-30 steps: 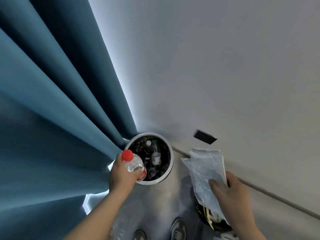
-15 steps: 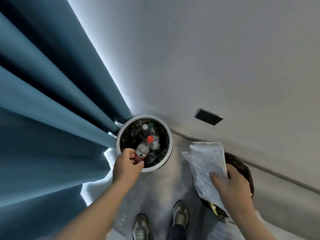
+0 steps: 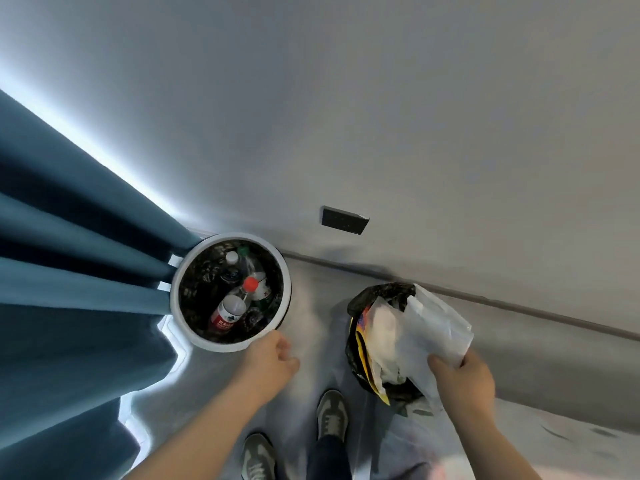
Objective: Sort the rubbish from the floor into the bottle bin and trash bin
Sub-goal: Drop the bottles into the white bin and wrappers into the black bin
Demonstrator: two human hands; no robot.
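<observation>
The white round bottle bin [image 3: 180, 271] stands against the blue curtain. Inside it lies a clear bottle with a red cap and red label [image 3: 232, 308] among several other bottles. My left hand [image 3: 270, 358] hovers just below the bin's near rim, empty, fingers loosely curled. To the right is the trash bin [image 3: 356, 358], lined with a black bag and holding paper and a yellow wrapper. My right hand [image 3: 462, 379] grips a white plastic bag [image 3: 433, 323] by its lower end, over the trash bin's opening.
A grey wall with a dark socket plate [image 3: 343, 220] rises behind both bins. The blue curtain [image 3: 69, 289] fills the left side. My two shoes [image 3: 294, 434] stand on the grey floor just below the bins.
My left hand has let go of the red-capped bottle, which now lies in the bottle bin, and has drawn back. My right hand has brought the white bag over the trash bin.
</observation>
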